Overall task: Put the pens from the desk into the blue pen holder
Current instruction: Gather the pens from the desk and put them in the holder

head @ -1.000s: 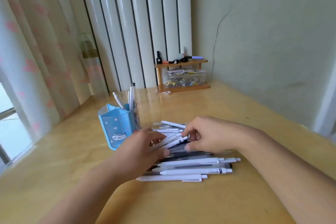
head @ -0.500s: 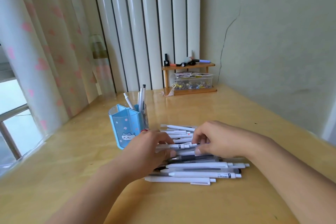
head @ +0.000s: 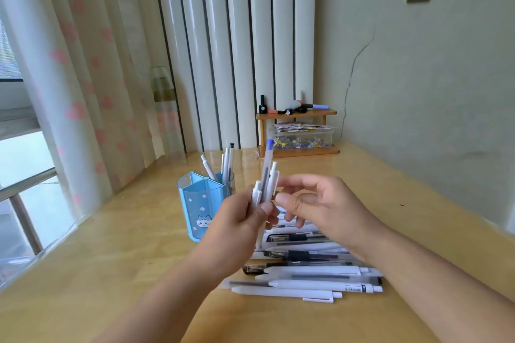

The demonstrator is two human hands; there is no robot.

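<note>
At centre frame, the left hand (head: 239, 220) grips a bunch of pens (head: 266, 181) upright; the right hand (head: 320, 206), fingers loosely open, touches them. Blue pen holder (head: 202, 203) stands left of centre; loose pens (head: 306, 278) lie lower right on the desk (head: 111, 273).

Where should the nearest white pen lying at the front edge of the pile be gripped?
Pinch the nearest white plastic pen mid-barrel, from above and from the near side. It lies flat and crosswise on the wooden desk, with its near side clear. Other pens crowd its far side.
</note>
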